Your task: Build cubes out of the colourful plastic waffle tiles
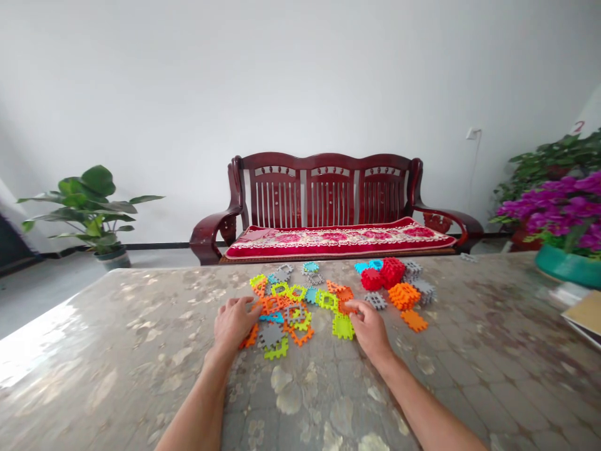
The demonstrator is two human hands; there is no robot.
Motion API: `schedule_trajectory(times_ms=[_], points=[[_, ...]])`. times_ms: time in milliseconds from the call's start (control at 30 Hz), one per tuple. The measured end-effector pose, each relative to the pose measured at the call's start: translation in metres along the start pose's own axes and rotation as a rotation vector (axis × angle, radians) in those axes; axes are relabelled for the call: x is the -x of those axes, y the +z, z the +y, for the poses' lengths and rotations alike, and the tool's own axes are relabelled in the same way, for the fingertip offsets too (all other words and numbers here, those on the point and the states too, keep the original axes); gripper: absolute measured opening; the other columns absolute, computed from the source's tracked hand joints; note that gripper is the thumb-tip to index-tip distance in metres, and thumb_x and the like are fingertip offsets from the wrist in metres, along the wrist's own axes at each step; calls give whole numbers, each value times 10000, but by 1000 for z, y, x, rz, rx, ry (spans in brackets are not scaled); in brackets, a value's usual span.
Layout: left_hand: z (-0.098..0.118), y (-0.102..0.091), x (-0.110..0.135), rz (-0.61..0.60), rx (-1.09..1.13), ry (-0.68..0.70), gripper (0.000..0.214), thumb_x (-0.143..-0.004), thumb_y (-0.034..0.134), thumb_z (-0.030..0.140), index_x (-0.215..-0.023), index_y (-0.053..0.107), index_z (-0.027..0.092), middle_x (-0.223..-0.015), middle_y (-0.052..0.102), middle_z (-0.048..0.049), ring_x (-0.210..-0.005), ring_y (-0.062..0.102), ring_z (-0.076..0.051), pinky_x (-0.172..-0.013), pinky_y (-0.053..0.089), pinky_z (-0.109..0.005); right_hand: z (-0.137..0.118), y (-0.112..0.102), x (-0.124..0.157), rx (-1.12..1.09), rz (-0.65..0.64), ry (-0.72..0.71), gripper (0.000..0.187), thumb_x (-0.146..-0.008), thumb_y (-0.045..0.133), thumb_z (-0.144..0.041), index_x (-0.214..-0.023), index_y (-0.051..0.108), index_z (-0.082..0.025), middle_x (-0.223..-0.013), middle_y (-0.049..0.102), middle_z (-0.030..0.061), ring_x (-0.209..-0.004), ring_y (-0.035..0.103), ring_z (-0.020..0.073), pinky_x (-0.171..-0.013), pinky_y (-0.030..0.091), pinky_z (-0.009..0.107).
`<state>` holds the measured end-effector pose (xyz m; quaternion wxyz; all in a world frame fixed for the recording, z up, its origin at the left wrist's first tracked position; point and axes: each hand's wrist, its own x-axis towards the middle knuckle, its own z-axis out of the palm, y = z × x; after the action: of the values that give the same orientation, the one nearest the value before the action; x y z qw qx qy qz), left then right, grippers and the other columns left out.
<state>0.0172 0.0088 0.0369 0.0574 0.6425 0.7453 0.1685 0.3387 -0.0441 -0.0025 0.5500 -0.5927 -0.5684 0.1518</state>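
A loose pile of interlocking plastic tiles with notched edges lies mid-table: orange, lime green, grey and blue, some solid, some frames. At its left edge rests my left hand [235, 322], fingers spread and reaching over an orange tile [250, 338]. Close by are a grey tile [271, 336] and a lime green frame piece [276, 349]. On the right side of the pile, my right hand [370, 326] has its thumb and index finger closed at the edge of an orange tile [346, 307]. Just below those fingers lies a lime green tile [343, 326].
Sorted stacks stand to the right: red tiles [392, 272], orange tiles [404, 296], grey tiles [425, 291] and blue tiles [369, 267]. A teal flowerpot [568, 266] and a notebook [585, 316] occupy the table's right end. Behind the table is a wooden bench [328, 188].
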Motion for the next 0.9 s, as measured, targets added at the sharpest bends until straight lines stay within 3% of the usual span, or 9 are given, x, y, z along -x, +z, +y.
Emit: schedule_trajectory(times_ms=[200, 467, 633, 767, 900], points=[[6, 0, -2, -113, -33, -36, 633, -673, 573, 595, -1210, 648, 268, -1325, 553, -134, -1193, 496, -390, -953, 395, -453, -1, 1, 0, -14, 8, 3, 268, -669, 492, -163, -816, 711, -208, -939, 713, 62, -946, 643, 215, -884, 498, 358], [7, 9, -4, -70, -11, -61, 586, -630, 609, 593, -1088, 661, 231, -1261, 577, -158, -1170, 509, -398, -931, 402, -467, -1, 2, 0, -10, -2, -17, 272, -673, 484, -159, -808, 712, -216, -929, 714, 58, -929, 644, 213, -865, 504, 360], [5, 11, -6, -29, 36, -47, 537, -628, 654, 492, -1084, 609, 213, -1179, 636, -141, -1124, 554, -373, -894, 419, -436, -1, 2, 0, -20, 4, -7, 269, -674, 484, -172, -810, 713, -214, -929, 714, 61, -925, 650, 216, -857, 510, 364], [2, 15, -8, -41, 186, -9, 375, -663, 656, 324, -1016, 572, 228, -1082, 689, -73, -1044, 618, -274, -839, 438, -330, -1, 2, -1, -21, -14, 5, 259, -682, 488, -202, -812, 712, -214, -941, 712, 67, -937, 650, 224, -851, 514, 368], [1, 17, -9, -36, 288, 6, 397, -654, 687, 305, -1015, 546, 221, -1060, 694, -69, -980, 643, -232, -805, 449, -298, -1, 0, -1, -9, -35, 13, 267, -691, 484, -234, -826, 714, -213, -956, 709, 73, -949, 648, 229, -839, 517, 368]])
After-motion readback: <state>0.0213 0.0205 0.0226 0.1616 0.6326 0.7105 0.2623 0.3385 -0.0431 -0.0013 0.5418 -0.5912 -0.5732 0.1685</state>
